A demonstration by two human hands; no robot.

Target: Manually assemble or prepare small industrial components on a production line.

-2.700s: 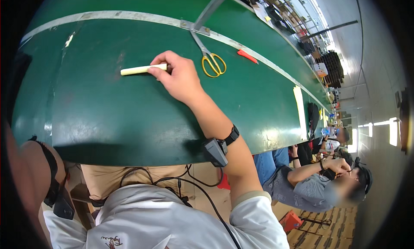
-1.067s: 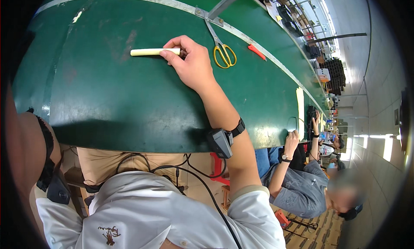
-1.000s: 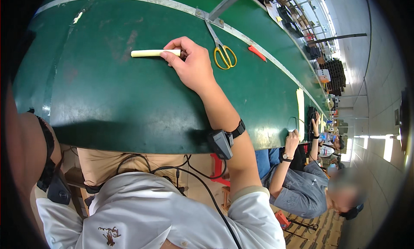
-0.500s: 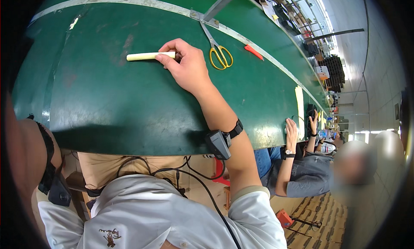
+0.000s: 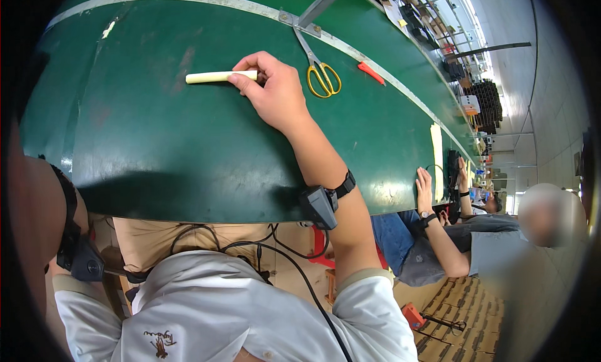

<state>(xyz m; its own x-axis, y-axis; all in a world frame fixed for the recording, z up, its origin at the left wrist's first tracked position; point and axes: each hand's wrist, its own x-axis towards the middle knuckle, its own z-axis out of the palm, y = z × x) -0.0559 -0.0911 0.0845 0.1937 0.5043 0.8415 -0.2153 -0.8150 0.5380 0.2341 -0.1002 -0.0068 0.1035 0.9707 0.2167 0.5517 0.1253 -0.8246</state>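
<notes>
My right hand [image 5: 275, 93] is over the green tabletop, its thumb and fingers closed on the right end of a slim pale yellow roll [image 5: 210, 77]. The roll points left, nearly level across the view. Whether it is hollow or solid I cannot make out. To the right of this hand lie scissors with yellow handles [image 5: 323, 80], blades toward the far metal strip. My left arm [image 5: 31, 218] rises along the left edge with a black strap and device on it. The left hand itself is outside the picture.
A red cutter-like tool [image 5: 372, 72] lies beyond the scissors. A metal strip [image 5: 219, 3] and post [image 5: 322, 6] border the green table [image 5: 156, 149]. At the right, a co-worker's hand [image 5: 424, 190] rests beside pale yellow strips [image 5: 436, 161]. Black cables [image 5: 294, 262] hang before my body.
The view has shifted slightly. My right hand still grips the roll in nearly the same place. The co-worker at the right has leaned farther away from the table.
</notes>
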